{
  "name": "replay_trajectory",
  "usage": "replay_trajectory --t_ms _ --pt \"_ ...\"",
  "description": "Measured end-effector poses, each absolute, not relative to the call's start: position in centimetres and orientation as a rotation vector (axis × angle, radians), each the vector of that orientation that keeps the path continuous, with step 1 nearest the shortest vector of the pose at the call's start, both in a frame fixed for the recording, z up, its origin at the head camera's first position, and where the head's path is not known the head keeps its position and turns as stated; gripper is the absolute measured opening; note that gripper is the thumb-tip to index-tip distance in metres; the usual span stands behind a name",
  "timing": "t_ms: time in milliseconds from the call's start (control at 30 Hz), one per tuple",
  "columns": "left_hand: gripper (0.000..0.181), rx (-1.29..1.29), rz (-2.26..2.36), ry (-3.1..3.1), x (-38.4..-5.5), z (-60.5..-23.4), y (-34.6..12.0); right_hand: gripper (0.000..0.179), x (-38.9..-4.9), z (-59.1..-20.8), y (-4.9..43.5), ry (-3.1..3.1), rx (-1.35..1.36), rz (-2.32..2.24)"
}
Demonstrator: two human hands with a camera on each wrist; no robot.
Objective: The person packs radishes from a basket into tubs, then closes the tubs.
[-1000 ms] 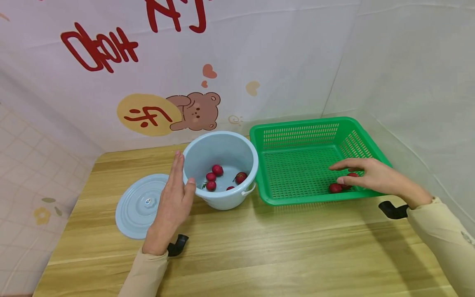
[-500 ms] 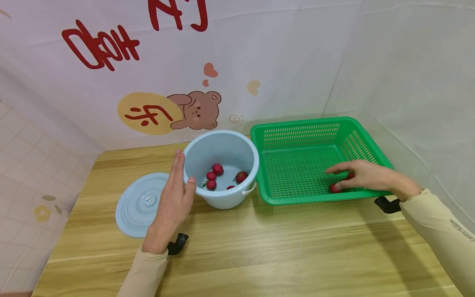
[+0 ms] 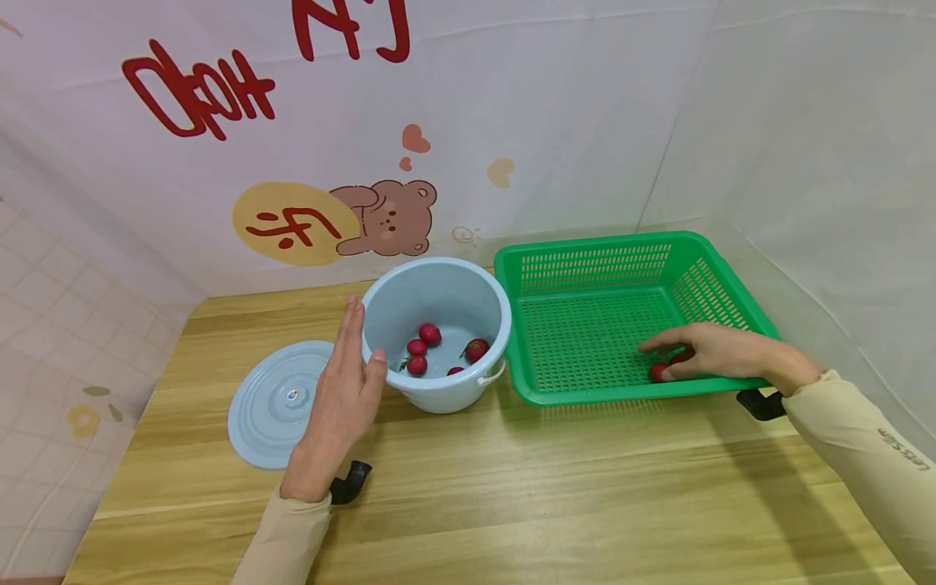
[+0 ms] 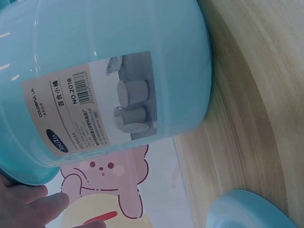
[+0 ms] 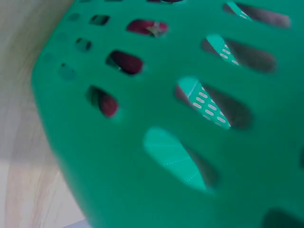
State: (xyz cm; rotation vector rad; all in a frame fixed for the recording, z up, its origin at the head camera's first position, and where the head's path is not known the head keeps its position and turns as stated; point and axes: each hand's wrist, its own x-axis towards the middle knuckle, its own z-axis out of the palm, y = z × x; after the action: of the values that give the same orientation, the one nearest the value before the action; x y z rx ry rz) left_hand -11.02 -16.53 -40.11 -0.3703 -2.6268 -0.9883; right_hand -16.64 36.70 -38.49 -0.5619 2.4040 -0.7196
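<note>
My left hand (image 3: 342, 402) rests against the left side of a light blue bucket (image 3: 442, 396), fingers straight and thumb by the rim. Several small red radishes (image 3: 417, 366), some with green tops, lie in the bucket. My right hand (image 3: 720, 351) reaches into the near right part of a green plastic basket (image 3: 578, 396). Its fingers arch over the red radishes there, and the thumb touches or nearly touches one radish (image 3: 658, 372). The hand partly hides these radishes. In the right wrist view, red radishes (image 5: 147, 27) show through slots in the basket wall.
A light blue lid (image 3: 274, 406) lies flat on the wooden table (image 3: 512, 496), left of the bucket. The bucket's white handle (image 3: 491, 375) hangs at its right side, close to the basket. A printed wall covering (image 3: 585, 106) stands behind.
My right hand has moved slightly left and lower into the basket, its thumb and fingers closer around the radishes. The left hand and bucket stay in place.
</note>
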Motion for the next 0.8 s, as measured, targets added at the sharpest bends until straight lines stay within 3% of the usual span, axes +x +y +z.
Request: replay_trajectory --t_ms 800 --pt "0.067 -0.36 -0.99 -2.628 -10.91 -40.12 -16.52 0.033 -17.35 -39.01 36.65 2.27 -0.616 -0.767"
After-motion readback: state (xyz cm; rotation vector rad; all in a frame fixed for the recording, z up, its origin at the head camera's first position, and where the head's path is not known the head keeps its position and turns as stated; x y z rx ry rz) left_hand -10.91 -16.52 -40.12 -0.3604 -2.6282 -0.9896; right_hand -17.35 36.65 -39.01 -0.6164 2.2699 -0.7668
